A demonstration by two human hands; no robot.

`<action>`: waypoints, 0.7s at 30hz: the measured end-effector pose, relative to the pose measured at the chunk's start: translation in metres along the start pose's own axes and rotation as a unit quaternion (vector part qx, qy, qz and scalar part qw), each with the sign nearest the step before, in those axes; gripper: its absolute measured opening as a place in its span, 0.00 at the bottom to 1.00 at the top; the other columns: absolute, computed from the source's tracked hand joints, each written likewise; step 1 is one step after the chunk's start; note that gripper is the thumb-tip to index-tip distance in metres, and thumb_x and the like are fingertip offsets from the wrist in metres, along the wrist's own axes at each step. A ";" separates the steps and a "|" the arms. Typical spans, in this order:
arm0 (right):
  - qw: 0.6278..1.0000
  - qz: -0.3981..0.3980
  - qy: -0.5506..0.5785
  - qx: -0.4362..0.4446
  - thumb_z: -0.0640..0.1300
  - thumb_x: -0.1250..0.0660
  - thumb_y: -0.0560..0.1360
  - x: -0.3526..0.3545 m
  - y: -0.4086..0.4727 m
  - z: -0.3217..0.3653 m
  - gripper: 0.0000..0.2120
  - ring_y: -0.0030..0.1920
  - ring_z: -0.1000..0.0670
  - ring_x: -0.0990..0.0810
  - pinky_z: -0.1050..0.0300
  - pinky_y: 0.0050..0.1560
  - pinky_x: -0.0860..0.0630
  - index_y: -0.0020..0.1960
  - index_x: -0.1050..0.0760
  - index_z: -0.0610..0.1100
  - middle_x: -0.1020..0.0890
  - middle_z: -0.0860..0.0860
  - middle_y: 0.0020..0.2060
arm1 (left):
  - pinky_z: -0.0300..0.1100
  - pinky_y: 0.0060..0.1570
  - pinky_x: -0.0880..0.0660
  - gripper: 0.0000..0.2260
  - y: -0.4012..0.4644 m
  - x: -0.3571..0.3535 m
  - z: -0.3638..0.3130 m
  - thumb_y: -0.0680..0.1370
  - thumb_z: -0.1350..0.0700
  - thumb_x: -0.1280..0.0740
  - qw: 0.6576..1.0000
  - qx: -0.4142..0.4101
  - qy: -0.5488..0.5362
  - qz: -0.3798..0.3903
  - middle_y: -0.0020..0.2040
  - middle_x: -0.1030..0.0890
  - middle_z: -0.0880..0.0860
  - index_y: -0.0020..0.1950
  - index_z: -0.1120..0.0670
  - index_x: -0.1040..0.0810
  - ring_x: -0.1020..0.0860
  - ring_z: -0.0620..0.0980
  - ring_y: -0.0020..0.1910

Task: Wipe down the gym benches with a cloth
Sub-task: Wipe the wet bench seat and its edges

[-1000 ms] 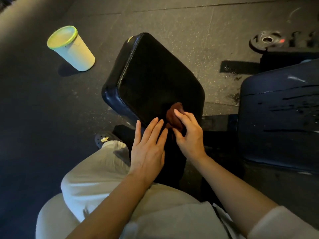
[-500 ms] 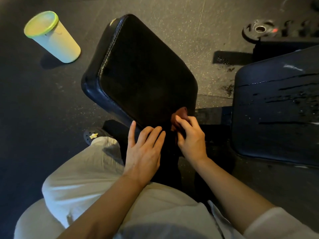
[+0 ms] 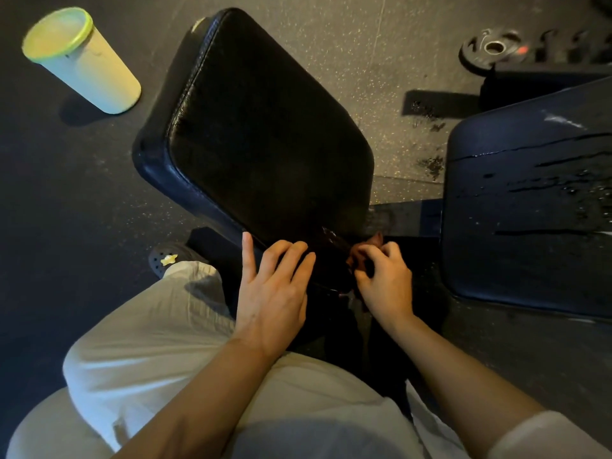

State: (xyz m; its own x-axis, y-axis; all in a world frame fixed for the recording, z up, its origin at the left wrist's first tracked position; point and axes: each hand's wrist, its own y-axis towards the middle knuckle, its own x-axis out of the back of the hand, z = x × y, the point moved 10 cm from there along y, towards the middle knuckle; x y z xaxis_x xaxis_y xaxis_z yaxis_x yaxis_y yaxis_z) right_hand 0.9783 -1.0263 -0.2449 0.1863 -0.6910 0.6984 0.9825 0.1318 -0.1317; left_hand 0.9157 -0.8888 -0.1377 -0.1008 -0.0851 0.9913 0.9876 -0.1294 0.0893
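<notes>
Sitting mid-frame: black padded bench seat [image 3: 258,134]; standing upper left: pale lidded plastic cup [image 3: 82,61]; lying right: wet dark bench pad [image 3: 530,200]; resting upper right: round weight plate [image 3: 490,49].

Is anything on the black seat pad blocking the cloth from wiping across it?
Nothing visible. The right hand grips the cloth at the seat pad near edge; the left hand rests beside it.

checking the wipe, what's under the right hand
A dark reddish-brown cloth bunched in the right hand at the near edge of the black bench pad. Most of the cloth is hidden by the fingers.
</notes>
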 end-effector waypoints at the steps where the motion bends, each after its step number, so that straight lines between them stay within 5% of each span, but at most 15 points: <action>1: 0.999 -0.036 0.023 0.007 0.38 0.29 0.72 0.010 0.000 0.002 0.20 0.52 0.49 0.23 0.63 0.50 0.29 0.63 0.24 0.47 0.28 0.50 0.54 | 0.61 0.72 0.63 0.23 0.001 0.000 0.000 0.65 0.58 0.26 1.000 0.000 -0.003 -0.001 0.60 0.21 0.55 0.61 0.55 0.20 0.33 0.55 0.62; 4: 0.983 -0.116 0.081 0.117 0.41 0.29 0.73 0.025 -0.001 0.051 0.20 0.58 0.55 0.29 0.64 0.55 0.29 0.65 0.24 0.47 0.27 0.45 0.59 | 0.60 0.72 0.63 0.23 0.002 -0.001 0.001 0.66 0.57 0.28 1.000 0.004 -0.009 0.004 0.60 0.21 0.55 0.61 0.55 0.20 0.33 0.55 0.62; 9: 0.985 -0.034 0.080 0.151 0.35 0.30 0.72 -0.011 0.002 0.052 0.22 0.66 0.44 0.32 0.54 0.66 0.33 0.64 0.23 0.49 0.31 0.42 0.66 | 0.58 0.73 0.66 0.22 0.002 0.000 0.002 0.67 0.57 0.28 1.000 0.007 -0.017 0.008 0.60 0.21 0.55 0.61 0.55 0.20 0.33 0.55 0.62; 13: 0.999 0.001 0.030 0.015 0.33 0.30 0.71 -0.007 0.008 -0.004 0.20 0.65 0.44 0.29 0.58 0.65 0.34 0.60 0.21 0.48 0.30 0.46 0.62 | 0.58 0.73 0.66 0.23 0.003 0.000 0.001 0.65 0.58 0.26 1.000 0.009 -0.029 0.008 0.60 0.21 0.55 0.60 0.55 0.19 0.32 0.55 0.61; 18: 0.981 -0.074 0.110 0.145 0.48 0.35 0.77 0.018 0.005 0.072 0.22 0.63 0.51 0.32 0.64 0.62 0.34 0.71 0.32 0.56 0.30 0.48 0.64 | 0.57 0.73 0.66 0.22 0.003 0.000 0.002 0.66 0.58 0.28 0.999 0.009 -0.036 0.003 0.60 0.21 0.55 0.60 0.55 0.20 0.33 0.55 0.62; 21: 0.977 -0.073 0.130 0.152 0.37 0.36 0.75 0.006 0.005 0.083 0.22 0.59 0.48 0.27 0.55 0.58 0.26 0.68 0.28 0.50 0.29 0.48 0.60 | 0.57 0.73 0.66 0.22 0.004 0.001 0.002 0.66 0.58 0.28 0.999 0.013 -0.037 0.002 0.60 0.21 0.55 0.60 0.55 0.20 0.33 0.55 0.62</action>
State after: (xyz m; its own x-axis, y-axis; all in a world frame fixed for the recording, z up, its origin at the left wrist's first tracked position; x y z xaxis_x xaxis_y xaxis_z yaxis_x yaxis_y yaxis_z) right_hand 0.9844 -0.9704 -0.1830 0.0760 -0.8700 0.4871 0.9605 0.1950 0.1985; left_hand 0.9196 -0.8869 -0.1362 -0.0880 -0.0122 0.9960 0.9910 -0.1026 0.0863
